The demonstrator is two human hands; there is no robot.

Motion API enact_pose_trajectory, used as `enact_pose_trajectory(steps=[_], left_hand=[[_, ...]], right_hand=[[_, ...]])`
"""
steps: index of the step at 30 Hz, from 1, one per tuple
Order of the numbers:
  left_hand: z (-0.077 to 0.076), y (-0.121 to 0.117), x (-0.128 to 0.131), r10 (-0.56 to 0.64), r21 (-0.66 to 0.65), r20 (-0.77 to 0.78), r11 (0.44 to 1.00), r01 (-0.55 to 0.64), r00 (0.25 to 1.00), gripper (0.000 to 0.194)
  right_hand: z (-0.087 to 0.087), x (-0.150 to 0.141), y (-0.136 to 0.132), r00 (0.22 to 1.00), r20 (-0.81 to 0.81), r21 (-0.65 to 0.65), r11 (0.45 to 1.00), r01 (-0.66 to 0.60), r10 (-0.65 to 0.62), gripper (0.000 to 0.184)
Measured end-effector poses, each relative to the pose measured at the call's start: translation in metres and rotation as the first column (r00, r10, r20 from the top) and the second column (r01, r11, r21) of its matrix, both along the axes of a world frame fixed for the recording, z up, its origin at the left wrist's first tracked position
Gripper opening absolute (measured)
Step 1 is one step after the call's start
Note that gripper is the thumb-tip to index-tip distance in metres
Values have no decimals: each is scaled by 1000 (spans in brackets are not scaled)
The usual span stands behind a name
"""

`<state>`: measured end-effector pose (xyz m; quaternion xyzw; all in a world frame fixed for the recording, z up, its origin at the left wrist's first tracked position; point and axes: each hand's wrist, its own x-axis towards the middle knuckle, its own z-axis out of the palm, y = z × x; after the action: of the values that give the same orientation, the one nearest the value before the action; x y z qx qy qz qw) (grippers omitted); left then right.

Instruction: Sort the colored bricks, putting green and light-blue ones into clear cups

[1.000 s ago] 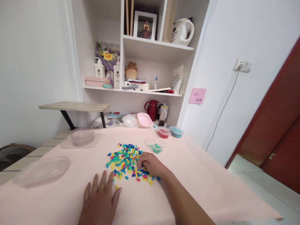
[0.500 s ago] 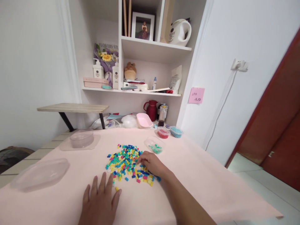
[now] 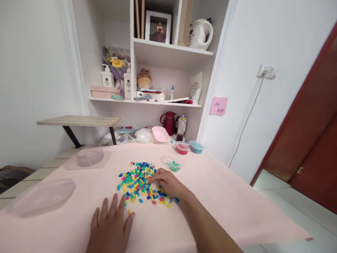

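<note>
A loose heap of small coloured plastic bricks [image 3: 137, 181] lies on the pink tablecloth [image 3: 221, 196], with green, blue, yellow, white and red pieces mixed. My right hand [image 3: 167, 182] rests at the heap's right side, fingers bent together and fingertips down among the bricks; whatever is between them is too small to make out. Flat on the cloth in front of the heap, my left hand [image 3: 109, 223] has its fingers spread and holds nothing. One yellow brick [image 3: 130, 212] is beside its thumb. Behind my right hand stands a clear tub [image 3: 164, 160] with green bricks inside.
Farther back are a tub of red bricks [image 3: 182, 148] and a tub of blue bricks [image 3: 196, 147]. A clear container [image 3: 89, 156] and a clear lid [image 3: 44, 196] lie on the left. Along the back stand a pink tray [image 3: 160, 135], a red jug [image 3: 168, 123] and shelves.
My right hand has shifted slightly left, its fingertips reaching further into the heap. My left hand stays spread on the cloth. The whole view has shifted a little.
</note>
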<state>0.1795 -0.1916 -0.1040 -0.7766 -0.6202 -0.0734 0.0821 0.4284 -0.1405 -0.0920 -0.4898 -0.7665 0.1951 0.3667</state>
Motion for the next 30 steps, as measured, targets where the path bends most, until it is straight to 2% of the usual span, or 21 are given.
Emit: enact_pose_trajectory(steps=[4,10,15,22,30], left_hand=[[-1,0,-1,-1,-12,19,1000,1,1000,58],[0,1,-1,-6,-8,6,1000,6,1000,58],[1,-1,1,1,3,11,1000,-1,1000,56],[3,-3,1,-3,1,24,1000,3,1000,57],[-9,5,-1,-4,4,24,1000,4,1000,58]], right_hand=[[-2,-1,0,999,39,-28,999,-19,20,52],[-3,8,4,971,105,6,977,215,-214,36],[-5,11,8,952,132,4,961,277,-275,30],[-10,8,11,940,172,-15,953,303,-296,20],[-10,4,15,932,193,-29,947,319,-308,11]])
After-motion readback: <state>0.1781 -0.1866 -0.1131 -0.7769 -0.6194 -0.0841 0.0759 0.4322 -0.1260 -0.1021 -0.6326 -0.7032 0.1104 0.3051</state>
